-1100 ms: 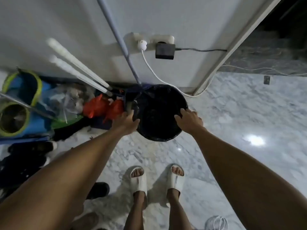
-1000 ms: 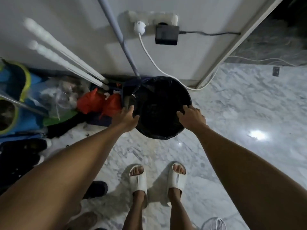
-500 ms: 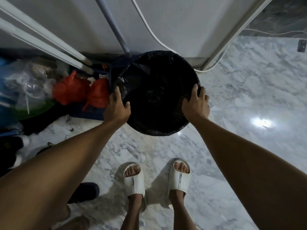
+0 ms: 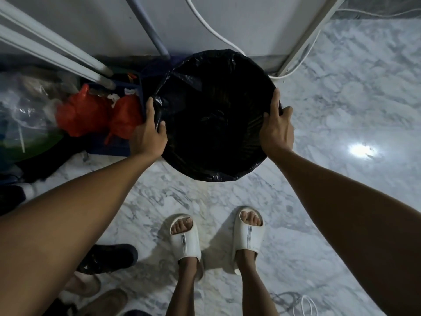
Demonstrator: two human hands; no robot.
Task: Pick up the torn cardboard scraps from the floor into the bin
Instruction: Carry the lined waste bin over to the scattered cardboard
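Both hands grip the bin [image 4: 214,124], a round one lined w/ a black plastic bag, standing on the marble floor [image 4: 341,110] right by the wall. Left hand [image 4: 149,135] holds the left side of the rim: thumb hooked over the edge onto the liner, fingers curled down the outside. Right hand [image 4: 276,128] holds the right side of the rim the same way, thumb on the inner edge, fingers wrapped round the outside. Inside of the bin is too dark to tell what's in it. No cardboard scraps can be made out on the visible floor.

Person stands just in front of the bin in white slides [image 4: 185,240] (toes pointing at it). Left of the bin, touching or nearly so: a dark blue crate [image 4: 118,147] w/ two red plastic bags [image 4: 84,110] on it, then a clear plastic bag [image 4: 27,99] further left. Two pale tubes [image 4: 52,53] and a grey pole [image 4: 148,30] lean vs. the wall behind. A white cable [image 4: 214,33] runs down the wall and behind the bin's far rim. Bottom left: a black shoe [image 4: 109,258] and tan shoes [image 4: 102,299]. Bright light reflection on the floor at right.
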